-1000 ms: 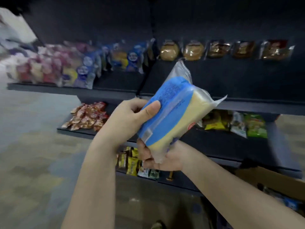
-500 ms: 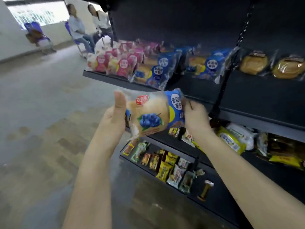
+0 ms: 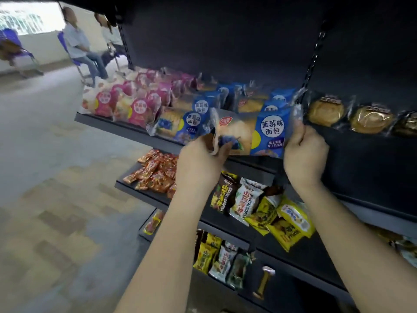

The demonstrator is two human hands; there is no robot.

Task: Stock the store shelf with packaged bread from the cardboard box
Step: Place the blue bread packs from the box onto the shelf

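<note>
- The blueberry bread pack [image 3: 252, 134] is at centre frame, level with the front lip of the top shelf [image 3: 126, 127]. The left hand [image 3: 203, 159] pinches its left seal and the right hand [image 3: 304, 154] grips its right end.
- Risk: released here, it probably tips forward off the lip onto the snack bags [image 3: 248, 199] below.
- Risk: that pinch on crinkly film looks thin, so a slip is likely to twist the pack.
- Risk: a hard push could knock over the blue packs [image 3: 180, 125] crowded just behind.
- Edges: the slotted upright [image 3: 312, 62] and round cakes [image 3: 326, 111] sit just beside the right hand.
- Room: tight on the shelf, with open air towards lower left. The cardboard box is out of view.
</note>
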